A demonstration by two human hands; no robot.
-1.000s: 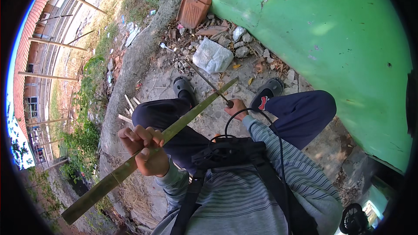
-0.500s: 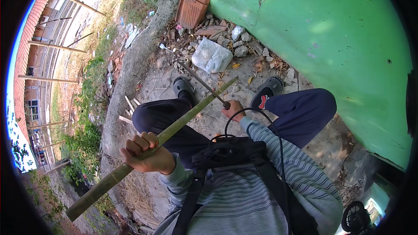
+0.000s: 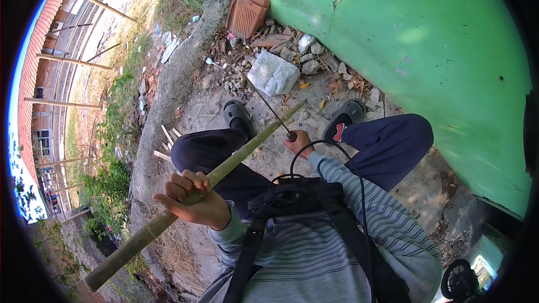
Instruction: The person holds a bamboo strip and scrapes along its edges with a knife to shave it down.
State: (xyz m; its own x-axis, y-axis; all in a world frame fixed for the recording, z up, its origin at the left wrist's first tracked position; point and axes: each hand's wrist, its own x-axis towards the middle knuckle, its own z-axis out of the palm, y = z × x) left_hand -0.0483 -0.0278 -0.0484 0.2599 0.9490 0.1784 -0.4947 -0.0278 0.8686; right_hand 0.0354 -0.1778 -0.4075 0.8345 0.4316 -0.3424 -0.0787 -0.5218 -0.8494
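Green wall (image 3: 393, 33) — one bamboo pole (image 3: 236, 157), one blade (image 3: 268, 106).

**Bamboo and blade**

The bamboo (image 3: 224, 169), a long green split strip, slants from lower left up to its tip near the right foot, crossing the left thigh. The blade (image 3: 268, 106), thin and dark, crosses just above the bamboo's upper end, point aimed away.

Green painted wall (image 3: 426, 39) from twelve to four o'clock. At its foot near twelve, reddish clay tile (image 3: 247, 14), white crumpled sack (image 3: 273, 73), stone rubble (image 3: 306, 56). Tiled roof (image 3: 33, 73) at nine; weeds (image 3: 106, 179) toward eight.
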